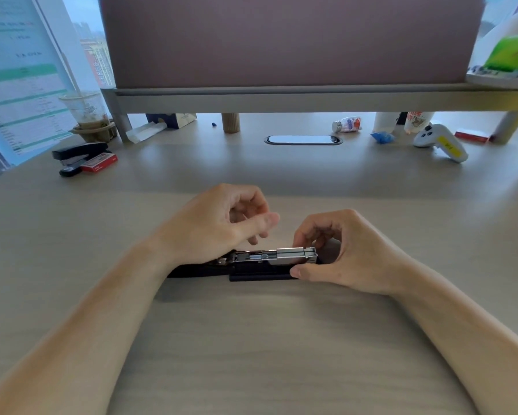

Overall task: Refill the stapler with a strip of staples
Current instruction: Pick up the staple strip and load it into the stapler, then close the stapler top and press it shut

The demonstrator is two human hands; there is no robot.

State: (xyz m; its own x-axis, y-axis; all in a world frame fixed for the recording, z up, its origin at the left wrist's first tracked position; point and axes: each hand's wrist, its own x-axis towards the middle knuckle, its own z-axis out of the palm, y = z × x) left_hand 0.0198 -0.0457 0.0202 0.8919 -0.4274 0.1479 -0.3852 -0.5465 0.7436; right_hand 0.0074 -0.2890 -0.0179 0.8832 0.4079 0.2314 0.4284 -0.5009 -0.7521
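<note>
One stapler (pixel 260 266) lying open on the desk (pixel 251 339), shiny staples (pixel 290 253) in its metal tray, right hand (pixel 338 253) pinching the tray's end, left hand (pixel 218 226) loose above, empty, hiding the stapler's back part

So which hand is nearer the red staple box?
Left. The left hand hovers over the open stapler, on the red staple box's side; the right hand is farther right.

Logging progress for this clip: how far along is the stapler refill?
Done: the stapler lies opened on the desk, metal magazine exposed. In hand: the right hand steadies the front end, where a staple strip sits; the left hand hovers empty. Left: closing the cover.
</note>
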